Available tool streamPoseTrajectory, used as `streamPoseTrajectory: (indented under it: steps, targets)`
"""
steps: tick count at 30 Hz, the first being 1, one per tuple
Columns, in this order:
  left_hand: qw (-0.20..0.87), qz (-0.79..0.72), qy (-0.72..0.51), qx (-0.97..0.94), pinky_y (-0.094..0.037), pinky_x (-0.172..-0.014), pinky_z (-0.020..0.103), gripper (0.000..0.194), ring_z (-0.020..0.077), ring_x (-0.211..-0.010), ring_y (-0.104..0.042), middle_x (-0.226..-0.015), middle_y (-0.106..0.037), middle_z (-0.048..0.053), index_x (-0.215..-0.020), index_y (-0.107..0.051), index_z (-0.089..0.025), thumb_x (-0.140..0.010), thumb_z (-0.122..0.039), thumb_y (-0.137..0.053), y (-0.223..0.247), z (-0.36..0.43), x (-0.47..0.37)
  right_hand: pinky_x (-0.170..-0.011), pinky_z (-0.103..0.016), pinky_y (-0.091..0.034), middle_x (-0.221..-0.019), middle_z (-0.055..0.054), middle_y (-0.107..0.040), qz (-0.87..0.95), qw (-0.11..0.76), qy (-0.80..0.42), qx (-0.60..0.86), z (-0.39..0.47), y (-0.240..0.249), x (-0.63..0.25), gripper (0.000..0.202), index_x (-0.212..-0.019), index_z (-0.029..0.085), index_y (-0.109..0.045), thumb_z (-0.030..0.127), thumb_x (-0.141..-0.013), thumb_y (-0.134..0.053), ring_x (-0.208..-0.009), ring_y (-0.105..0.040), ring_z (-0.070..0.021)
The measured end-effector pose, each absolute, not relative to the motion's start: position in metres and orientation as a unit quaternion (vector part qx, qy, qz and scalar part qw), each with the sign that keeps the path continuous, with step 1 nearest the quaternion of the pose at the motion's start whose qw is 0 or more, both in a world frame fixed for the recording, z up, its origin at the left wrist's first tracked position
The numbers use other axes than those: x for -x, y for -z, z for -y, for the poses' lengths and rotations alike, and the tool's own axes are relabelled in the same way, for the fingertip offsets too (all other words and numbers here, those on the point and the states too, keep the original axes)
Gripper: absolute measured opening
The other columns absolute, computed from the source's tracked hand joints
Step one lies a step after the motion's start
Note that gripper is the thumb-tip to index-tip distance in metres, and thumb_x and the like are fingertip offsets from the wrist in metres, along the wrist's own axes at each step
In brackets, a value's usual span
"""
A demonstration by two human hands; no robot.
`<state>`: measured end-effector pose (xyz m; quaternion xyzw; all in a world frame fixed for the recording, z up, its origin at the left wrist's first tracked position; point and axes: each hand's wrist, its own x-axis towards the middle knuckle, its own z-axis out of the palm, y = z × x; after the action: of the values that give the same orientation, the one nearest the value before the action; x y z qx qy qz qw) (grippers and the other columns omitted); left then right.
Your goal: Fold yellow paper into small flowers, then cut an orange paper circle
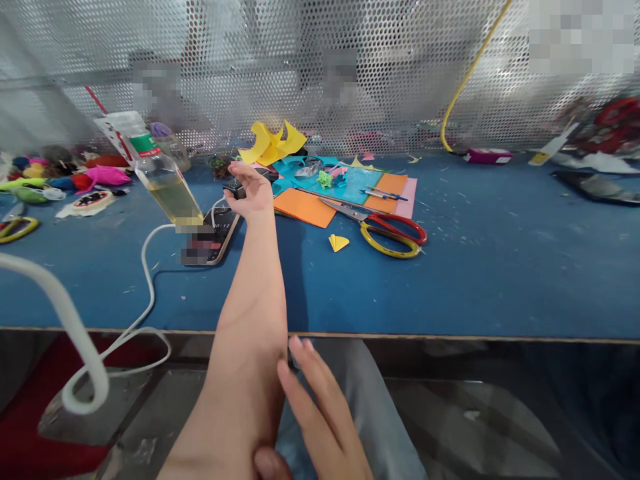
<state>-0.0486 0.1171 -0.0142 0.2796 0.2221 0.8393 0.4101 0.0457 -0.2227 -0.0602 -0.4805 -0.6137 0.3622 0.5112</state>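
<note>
My left arm stretches forward over the blue table, palm turned up. My left hand (253,191) is open, its fingers a little curled, with nothing visible in it. It hovers beside a phone (223,240) with a white cable and a small dark device (235,189). My right hand (323,417) is low, at the table's near side, fingers stretched and apart, close against my left forearm; whether it presses the skin I cannot tell. Past my left hand are yellow paper scraps (273,143), blue paper (350,183), orange paper (306,207) and scissors (393,233) with red and yellow handles.
A bottle of yellowish liquid (170,190) leans at left. A white cable (147,267) loops off the table edge. Pens (383,193), a folded yellow paper piece (339,243), and a purple box (489,156) lie about. A perforated metal screen (400,80) stands behind.
</note>
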Motion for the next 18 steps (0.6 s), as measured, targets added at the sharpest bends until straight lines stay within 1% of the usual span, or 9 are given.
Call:
streamPoseTrajectory:
  steps: [3,4,6,8,10,13,15,17,18]
  targets:
    - [0.423,-0.214,-0.839,-0.267,-0.034,-0.095,0.030,0.033,0.0038,-0.131,-0.029,-0.069,-0.066,0.006,-0.069,-0.043,-0.030,-0.068,-0.042,-0.012,0.016,-0.117,0.048,-0.107,-0.044,-0.026,-0.149,-0.006,-0.018,0.713,0.366,-0.368,0.472,0.194,0.043,-0.056,0.066,-0.143,0.018,-0.017,0.037,-0.086,-0.046,-0.135,-0.020,-0.0250]
    - [0.427,-0.212,-0.839,-0.264,-0.034,-0.095,0.028,0.034,0.0021,-0.130,-0.029,-0.071,-0.066,0.005,-0.070,-0.043,-0.030,-0.068,-0.040,-0.011,0.017,-0.117,0.048,-0.107,-0.043,-0.025,-0.149,-0.008,-0.015,0.715,0.344,-0.373,0.481,0.185,0.037,-0.055,0.065,-0.143,0.013,-0.012,0.037,-0.089,-0.039,-0.135,-0.018,-0.0237]
    - [0.430,-0.210,-0.839,-0.258,-0.033,-0.096,0.023,0.037,-0.0013,-0.129,-0.028,-0.074,-0.067,0.004,-0.071,-0.043,-0.030,-0.070,-0.037,-0.007,0.018,-0.118,0.050,-0.107,-0.044,-0.024,-0.150,-0.009,-0.007,0.724,0.332,-0.365,0.483,0.173,0.029,-0.050,0.066,-0.143,0.008,-0.007,0.035,-0.089,-0.036,-0.136,-0.013,-0.0233]
    - [0.428,-0.213,-0.841,-0.254,-0.032,-0.096,0.021,0.041,-0.0030,-0.129,-0.028,-0.077,-0.068,0.003,-0.073,-0.044,-0.029,-0.072,-0.035,-0.003,0.018,-0.119,0.053,-0.107,-0.044,-0.023,-0.149,-0.010,-0.007,0.729,0.333,-0.348,0.486,0.171,0.026,-0.042,0.066,-0.142,0.004,-0.009,0.031,-0.088,-0.036,-0.136,-0.012,-0.0239]
    - [0.421,-0.223,-0.843,-0.251,-0.033,-0.096,0.021,0.046,-0.0026,-0.128,-0.029,-0.080,-0.068,0.002,-0.077,-0.048,-0.027,-0.076,-0.033,-0.002,0.019,-0.121,0.055,-0.106,-0.044,-0.026,-0.148,-0.012,-0.012,0.734,0.339,-0.327,0.489,0.175,0.027,-0.038,0.064,-0.141,0.001,-0.014,0.029,-0.087,-0.037,-0.136,-0.015,-0.0246]
    - [0.409,-0.254,-0.840,-0.250,-0.036,-0.094,0.025,0.049,0.0028,-0.126,-0.036,-0.089,-0.068,0.004,-0.089,-0.054,-0.020,-0.086,-0.031,-0.006,0.022,-0.120,0.057,-0.103,-0.039,-0.033,-0.146,-0.012,-0.022,0.743,0.354,-0.285,0.491,0.185,0.030,-0.037,0.061,-0.140,0.004,-0.022,0.027,-0.086,-0.039,-0.133,-0.025,-0.0237]
    - [0.403,-0.283,-0.832,-0.257,-0.041,-0.092,0.033,0.040,0.0132,-0.117,-0.047,-0.101,-0.064,0.006,-0.102,-0.055,-0.015,-0.092,-0.034,-0.022,0.023,-0.119,0.056,-0.100,-0.037,-0.037,-0.145,-0.011,-0.027,0.748,0.369,-0.245,0.494,0.192,0.031,-0.036,0.059,-0.139,0.006,-0.027,0.026,-0.085,-0.040,-0.131,-0.030,-0.0227]
    - [0.405,-0.316,-0.814,-0.272,-0.047,-0.084,0.040,0.032,0.0197,-0.103,-0.055,-0.111,-0.057,0.009,-0.112,-0.052,-0.014,-0.090,-0.034,-0.043,0.021,-0.118,0.054,-0.098,-0.034,-0.041,-0.142,-0.010,-0.032,0.752,0.389,-0.199,0.494,0.197,0.033,-0.031,0.057,-0.137,0.007,-0.032,0.025,-0.083,-0.040,-0.129,-0.034,-0.0224]
    - [0.409,-0.333,-0.801,-0.283,-0.049,-0.080,0.042,0.034,0.0209,-0.098,-0.056,-0.113,-0.055,0.010,-0.115,-0.051,-0.014,-0.086,-0.033,-0.050,0.017,-0.117,0.052,-0.097,-0.034,-0.043,-0.141,-0.010,-0.035,0.751,0.400,-0.177,0.495,0.200,0.036,-0.027,0.056,-0.135,0.006,-0.036,0.025,-0.082,-0.040,-0.128,-0.036,-0.0228]
